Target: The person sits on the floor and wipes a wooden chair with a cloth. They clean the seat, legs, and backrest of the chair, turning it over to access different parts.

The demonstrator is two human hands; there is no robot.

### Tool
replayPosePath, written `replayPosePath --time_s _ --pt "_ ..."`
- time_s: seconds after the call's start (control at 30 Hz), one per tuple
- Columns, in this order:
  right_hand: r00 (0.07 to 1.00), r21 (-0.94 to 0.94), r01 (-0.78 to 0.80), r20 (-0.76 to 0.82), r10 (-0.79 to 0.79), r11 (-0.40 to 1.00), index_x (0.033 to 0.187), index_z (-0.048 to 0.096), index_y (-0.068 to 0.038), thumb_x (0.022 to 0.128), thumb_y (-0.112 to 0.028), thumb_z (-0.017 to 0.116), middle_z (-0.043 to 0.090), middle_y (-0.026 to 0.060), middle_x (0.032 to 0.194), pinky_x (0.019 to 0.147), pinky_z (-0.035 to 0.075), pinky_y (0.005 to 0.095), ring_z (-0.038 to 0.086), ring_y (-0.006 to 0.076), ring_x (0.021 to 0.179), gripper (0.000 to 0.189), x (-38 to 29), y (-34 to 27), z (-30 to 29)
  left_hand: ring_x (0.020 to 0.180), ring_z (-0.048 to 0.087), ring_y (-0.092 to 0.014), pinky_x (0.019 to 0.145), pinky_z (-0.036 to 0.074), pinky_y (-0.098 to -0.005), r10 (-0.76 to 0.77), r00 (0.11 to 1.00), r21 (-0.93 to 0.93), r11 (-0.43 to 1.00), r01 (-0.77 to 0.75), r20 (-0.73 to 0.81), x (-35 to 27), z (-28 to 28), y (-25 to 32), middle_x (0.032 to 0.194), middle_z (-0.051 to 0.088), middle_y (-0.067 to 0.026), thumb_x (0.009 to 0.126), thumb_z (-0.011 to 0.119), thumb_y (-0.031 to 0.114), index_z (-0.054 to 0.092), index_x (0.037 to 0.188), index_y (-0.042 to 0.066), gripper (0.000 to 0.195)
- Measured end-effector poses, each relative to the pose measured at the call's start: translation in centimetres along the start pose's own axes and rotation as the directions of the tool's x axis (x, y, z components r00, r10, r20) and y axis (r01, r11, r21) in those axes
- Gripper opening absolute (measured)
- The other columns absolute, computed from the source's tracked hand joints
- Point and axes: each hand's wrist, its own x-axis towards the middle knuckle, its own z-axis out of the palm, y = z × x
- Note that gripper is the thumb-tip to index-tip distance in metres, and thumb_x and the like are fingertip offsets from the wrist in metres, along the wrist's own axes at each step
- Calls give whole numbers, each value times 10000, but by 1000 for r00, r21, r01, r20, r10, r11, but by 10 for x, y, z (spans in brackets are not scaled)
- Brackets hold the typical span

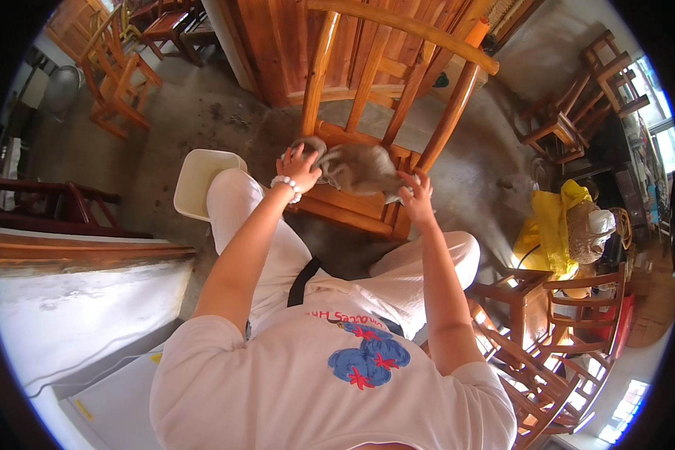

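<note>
A wooden chair [343,205] stands right before me, its slatted back on the far side. Over its seat lies a crumpled grey-brown cloth [360,167], partly blurred. My left hand [299,169], with a white beaded bracelet at the wrist, grips the cloth's left end near the foot of the left back post. The cloth's right end is pinched in my right hand [417,194], by the seat's right edge. Both hands are slightly above or at the seat; the exact contact with the wood cannot be told.
A cream plastic bin [194,185] stands beside my left knee. Wooden doors [292,50] rise behind the chair. More wooden chairs [118,90] stand at the upper left, with others at the right. A yellow bag [545,225] and a woven basket [582,233] are at the right.
</note>
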Motion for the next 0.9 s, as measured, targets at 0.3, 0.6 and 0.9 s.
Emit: replayPosePath --time_s 0.3,0.6,0.9 --pt "888 -405 -460 -190 419 790 1390 402 18 888 -546 524 122 284 1542 1133 108 589 61 429 1445 764 -7 -15 132 1431 143 -330 1143 61 -581 -75 990 -26 997 72 -116 6 57 20 1534 260 -62 896 453 592 466 1352 151 635" --pt "915 -566 393 165 -368 724 1219 536 -45 877 -145 539 399 156 1422 1095 311 457 387 357 1297 357 33 -5 135 1424 175 -296 1139 107 -568 69 984 -111 990 -88 -165 20 82 -29 1517 274 -22 880 532 472 485 1275 212 476" --pt "846 -92 479 316 -431 873 1128 552 37 771 -151 623 447 225 1250 1028 360 494 410 416 1185 409 6 -29 150 1428 175 -275 1151 91 -544 66 986 -92 993 -80 -152 20 80 -25 1500 306 -5 861 519 358 530 1244 218 408"
